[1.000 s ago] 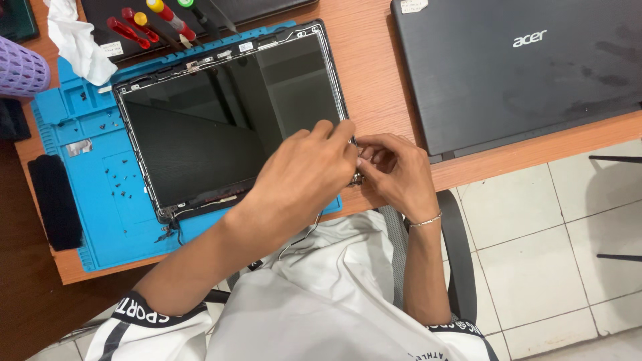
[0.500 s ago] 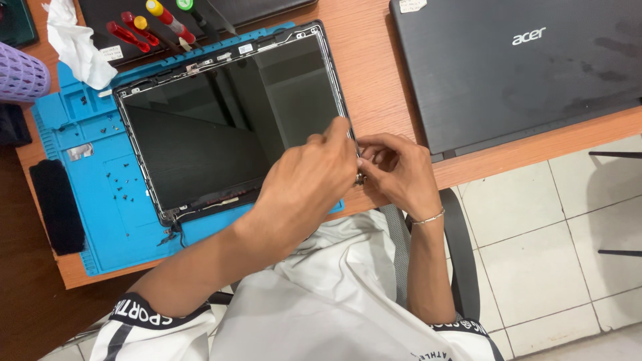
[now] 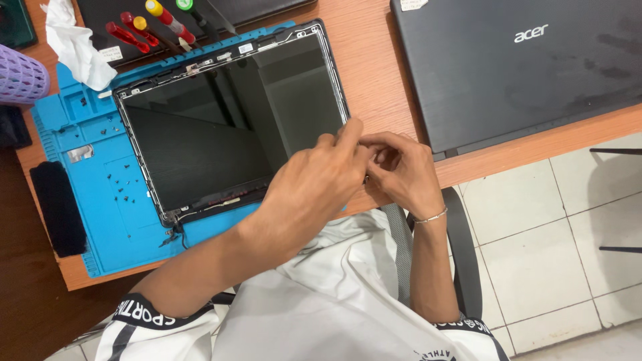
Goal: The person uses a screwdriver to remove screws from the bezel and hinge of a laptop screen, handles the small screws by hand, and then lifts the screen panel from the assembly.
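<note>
A bare laptop screen panel [image 3: 227,127] in its black frame lies on a blue work mat [image 3: 87,194] on the wooden desk. My left hand [image 3: 314,190] reaches across my body, and its pinched fingertips rest on the panel's near right edge. My right hand [image 3: 401,170], with a thin bracelet at the wrist, curls right beside it, fingertips meeting those of the left. Whatever lies between the fingers is hidden.
A closed black laptop [image 3: 521,60] lies to the right on the desk [image 3: 374,60]. Red and yellow screwdrivers [image 3: 144,27], a white cloth [image 3: 77,47], a purple basket [image 3: 20,77] and a black pad [image 3: 57,207] sit left. Several tiny screws [image 3: 120,187] lie on the mat.
My left fingertips have slid a little further along the panel's right edge. The right hand has stayed close beside them, almost still.
</note>
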